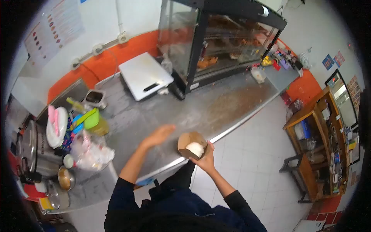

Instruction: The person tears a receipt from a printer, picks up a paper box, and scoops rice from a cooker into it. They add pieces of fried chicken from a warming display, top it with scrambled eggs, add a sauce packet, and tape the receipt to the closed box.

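My right hand [205, 160] is wrapped round the lower side of an open brown cardboard box [186, 141], just past the counter's front edge. Inside the box lies a rounded white mass [195, 148], which looks like rice. To the left of the box, my left hand [161, 135] is over the steel counter [154, 112], slightly blurred, with its fingers stretched out and nothing in them. A gap separates it from the box.
A white cutting board [141, 73] lies before a glass display case [232, 42]. At the left are a plastic bag [91, 152], a green container [96, 123] and a large metal pot [33, 147]. Wooden shelves [320, 143] stand at the right.
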### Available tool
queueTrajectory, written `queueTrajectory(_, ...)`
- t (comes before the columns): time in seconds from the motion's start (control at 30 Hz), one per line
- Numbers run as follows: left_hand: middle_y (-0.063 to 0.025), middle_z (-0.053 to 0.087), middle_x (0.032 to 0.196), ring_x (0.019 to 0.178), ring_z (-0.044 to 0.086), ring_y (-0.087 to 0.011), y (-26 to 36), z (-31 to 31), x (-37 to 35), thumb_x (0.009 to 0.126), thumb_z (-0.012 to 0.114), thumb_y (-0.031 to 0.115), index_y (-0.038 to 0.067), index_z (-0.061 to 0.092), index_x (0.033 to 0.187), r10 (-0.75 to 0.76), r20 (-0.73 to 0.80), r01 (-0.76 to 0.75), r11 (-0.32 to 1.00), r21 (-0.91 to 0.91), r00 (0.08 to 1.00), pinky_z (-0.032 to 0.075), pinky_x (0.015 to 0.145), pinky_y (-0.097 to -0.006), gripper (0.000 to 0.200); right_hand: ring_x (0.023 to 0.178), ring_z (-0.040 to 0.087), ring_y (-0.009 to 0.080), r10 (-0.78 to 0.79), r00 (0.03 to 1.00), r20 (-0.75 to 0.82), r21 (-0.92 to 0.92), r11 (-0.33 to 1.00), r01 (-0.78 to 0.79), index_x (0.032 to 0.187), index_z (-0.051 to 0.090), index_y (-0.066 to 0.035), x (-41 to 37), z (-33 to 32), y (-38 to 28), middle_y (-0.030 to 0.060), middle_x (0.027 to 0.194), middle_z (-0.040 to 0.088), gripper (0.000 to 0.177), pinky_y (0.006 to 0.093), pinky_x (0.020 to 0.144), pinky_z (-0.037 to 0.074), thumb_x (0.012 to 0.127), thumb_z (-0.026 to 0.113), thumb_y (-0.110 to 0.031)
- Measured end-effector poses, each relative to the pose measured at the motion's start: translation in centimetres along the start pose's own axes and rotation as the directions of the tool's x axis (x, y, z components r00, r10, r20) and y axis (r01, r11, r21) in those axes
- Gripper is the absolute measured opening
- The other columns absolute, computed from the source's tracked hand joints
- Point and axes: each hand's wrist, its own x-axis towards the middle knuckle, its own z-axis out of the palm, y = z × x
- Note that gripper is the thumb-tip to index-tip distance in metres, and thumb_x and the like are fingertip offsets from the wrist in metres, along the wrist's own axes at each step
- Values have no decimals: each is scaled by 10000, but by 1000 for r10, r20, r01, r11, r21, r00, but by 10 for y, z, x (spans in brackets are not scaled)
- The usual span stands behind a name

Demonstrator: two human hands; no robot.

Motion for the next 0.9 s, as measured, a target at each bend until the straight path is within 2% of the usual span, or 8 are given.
queueTrajectory(0.1, -196, 588, 1149, 1180, 462, -360, -28, -67, 152, 902, 513, 249, -1, 634, 1051, 281, -508, 36, 848, 528, 814, 321, 1034, -420, 316, 1180, 438, 308, 58, 994, -91, 105, 993, -49, 1329, 162, 54, 64, -17, 88, 218, 1267, 379, 1156, 399, 984, 397, 524, 891, -340)
queueTrajectory(0.17, -219, 568, 1169, 1197, 432, -403, -79, -115, 240, 882, 501, 284, 61, 653, 1062, 349, -498, 229, 588, 776, 793, 254, 1053, -528, 325, 1164, 451, 317, 161, 982, -103, -6, 987, -163, 1334, 141, 53, 111, -46, 106, 223, 1260, 395, 1175, 385, 990, 391, 521, 895, -335)
queueTrajectory(0.37, -155, 611, 1116, 1166, 493, -320, -101, -159, 371, 899, 433, 378, 163, 683, 1035, -163, -614, 550, 657, 516, 772, 191, 1018, -644, 357, 1308, 252, 377, -31, 999, -14, -260, 965, 26, 1398, 155, 61, 230, -117, 190, 257, 1437, 160, 1264, 430, 1076, 242, 498, 860, -476)
queueTrajectory(0.43, -102, 643, 1054, 1079, 554, -303, -149, -174, 396, 905, 433, 384, 163, 667, 1049, -88, -557, 472, 647, 598, 826, 168, 1014, -652, 352, 1316, 220, 363, 3, 977, -213, -83, 996, -21, 1393, 192, 43, 245, -134, 192, 247, 1450, 141, 1154, 440, 1080, 205, 560, 860, -393)
queueTrajectory(0.53, -114, 649, 999, 967, 611, -284, -75, -137, 358, 899, 510, 286, 98, 634, 1052, -15, -827, 599, 697, 395, 562, 365, 939, -539, 272, 1220, 406, 336, -52, 889, -455, -157, 987, -23, 1317, 370, 41, 268, -163, 157, 232, 1366, 362, 778, 411, 994, 350, 712, 780, -223)
queueTrajectory(0.63, -127, 641, 928, 827, 633, -240, -14, -99, 322, 853, 603, 146, 27, 598, 1010, 140, -979, 208, 964, 168, 146, 480, 730, -349, 198, 934, 616, 273, -46, 998, -35, 145, 988, 51, 1168, 547, 18, 307, -179, 134, 183, 1079, 617, 375, 333, 791, 491, 817, 644, -73)
queueTrajectory(0.7, -87, 612, 860, 720, 576, -138, 40, -58, 301, 817, 649, 66, 4, 601, 911, 222, -973, 141, 967, 212, -60, 432, 582, -231, 123, 631, 650, 224, -464, 886, 23, 221, 866, 448, 1065, 621, 4, 348, -180, 83, 156, 825, 671, 218, 295, 581, 497, 855, 574, -29)
queueTrajectory(0.9, -83, 606, 778, 589, 529, -180, 168, 107, 295, 784, 637, 0, 37, 631, 905, 539, -825, 356, 747, 562, 170, 433, 556, -283, 127, 526, 599, 221, -586, 542, 602, 459, 810, 366, 1136, 611, -70, 405, -165, 26, 140, 720, 646, 253, 340, 477, 441, 904, 522, -116)
